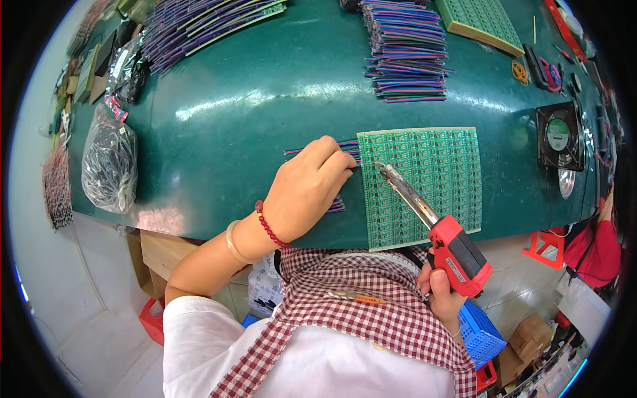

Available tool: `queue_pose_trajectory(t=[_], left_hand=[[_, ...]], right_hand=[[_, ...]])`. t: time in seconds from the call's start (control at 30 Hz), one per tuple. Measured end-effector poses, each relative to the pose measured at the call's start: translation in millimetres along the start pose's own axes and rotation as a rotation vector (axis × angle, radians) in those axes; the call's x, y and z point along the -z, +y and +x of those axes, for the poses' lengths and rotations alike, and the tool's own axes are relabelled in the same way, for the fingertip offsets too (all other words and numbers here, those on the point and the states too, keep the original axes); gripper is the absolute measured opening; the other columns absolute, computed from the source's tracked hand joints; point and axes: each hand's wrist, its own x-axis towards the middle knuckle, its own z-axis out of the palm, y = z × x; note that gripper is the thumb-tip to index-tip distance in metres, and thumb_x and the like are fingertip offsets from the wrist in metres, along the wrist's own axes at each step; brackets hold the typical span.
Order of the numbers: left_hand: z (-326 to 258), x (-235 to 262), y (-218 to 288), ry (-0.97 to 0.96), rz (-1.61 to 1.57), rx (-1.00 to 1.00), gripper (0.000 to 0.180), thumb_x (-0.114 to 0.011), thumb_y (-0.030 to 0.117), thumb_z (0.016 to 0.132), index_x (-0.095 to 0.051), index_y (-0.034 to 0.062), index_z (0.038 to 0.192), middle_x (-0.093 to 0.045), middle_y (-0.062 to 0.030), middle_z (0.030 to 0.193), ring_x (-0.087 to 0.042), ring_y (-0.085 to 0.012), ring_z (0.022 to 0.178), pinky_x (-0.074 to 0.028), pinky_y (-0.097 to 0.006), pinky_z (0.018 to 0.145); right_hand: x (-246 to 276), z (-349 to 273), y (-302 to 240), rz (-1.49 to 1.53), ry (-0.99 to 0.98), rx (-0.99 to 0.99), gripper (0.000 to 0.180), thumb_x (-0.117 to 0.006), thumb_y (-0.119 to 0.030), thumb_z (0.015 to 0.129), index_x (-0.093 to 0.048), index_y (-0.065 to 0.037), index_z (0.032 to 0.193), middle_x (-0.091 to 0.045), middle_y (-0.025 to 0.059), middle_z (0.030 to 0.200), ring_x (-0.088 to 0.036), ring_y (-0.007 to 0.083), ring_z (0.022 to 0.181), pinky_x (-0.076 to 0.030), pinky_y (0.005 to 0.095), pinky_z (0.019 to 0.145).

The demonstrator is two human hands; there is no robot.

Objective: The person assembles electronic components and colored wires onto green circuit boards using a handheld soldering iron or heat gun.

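Observation:
A green circuit board panel (424, 192), divided into many small repeated boards, lies near the table's front edge. At its left edge my left hand (312, 186) is closed, fingertips pinched on thin multicoloured wires (348, 147). Their ends meet the panel's edge, and more wire shows beneath the hand. My right hand (443, 295) grips a red and black soldering iron (458, 255) from below. The iron's metal barrel slants up and left over the panel, its tip close to the left fingertips. Whether the tip touches the board I cannot tell.
Bundles of multicoloured wires (406, 56) lie along the far side, with stacked circuit panels (481, 23) beside them. A black fan (559, 136) stands at the right. A clear plastic bag (109, 162) sits at the left. A blue basket (481, 335) is below the table.

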Motion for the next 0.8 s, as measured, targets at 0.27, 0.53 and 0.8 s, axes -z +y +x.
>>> queue_pose_trajectory(t=[0.27,0.53,0.8], left_hand=[[-7.3,15.1,18.2,-0.166,-0.075,0.071,0.016,-0.071,-0.002,0.073,-0.058,0.0028,0.082,-0.058,-0.0088,0.083,-0.061,-0.0268,0.076,-0.049,-0.036,0.065],[-2.8,4.4,-1.0,-0.036,0.025,-0.088,0.019,-0.072,-0.004,0.071,-0.063,0.0034,0.086,-0.060,-0.0071,0.085,-0.059,-0.0249,0.079,-0.049,-0.035,0.065],[-5.0,-3.4,-7.6,-0.016,0.004,-0.107,0.022,-0.073,-0.004,0.071,-0.066,0.0039,0.091,-0.060,-0.0071,0.087,-0.059,-0.0240,0.075,-0.049,-0.035,0.064]], right_hand=[[-1.2,0.6,-3.6,-0.010,0.026,0.016,0.041,-0.056,-0.023,0.096,-0.048,0.004,0.126,-0.057,0.0118,0.068,-0.046,0.0126,0.052,-0.041,0.0272,0.051],[0.7,2.4,-2.0,-0.017,0.009,0.018,0.041,-0.056,-0.023,0.096,-0.049,0.005,0.125,-0.057,0.0116,0.069,-0.046,0.0121,0.052,-0.043,0.0277,0.052],[-2.3,4.7,-1.2,-0.043,-0.021,0.019,0.039,-0.057,-0.021,0.096,-0.048,0.006,0.123,-0.058,0.0116,0.070,-0.048,0.0119,0.051,-0.042,0.0263,0.050]])
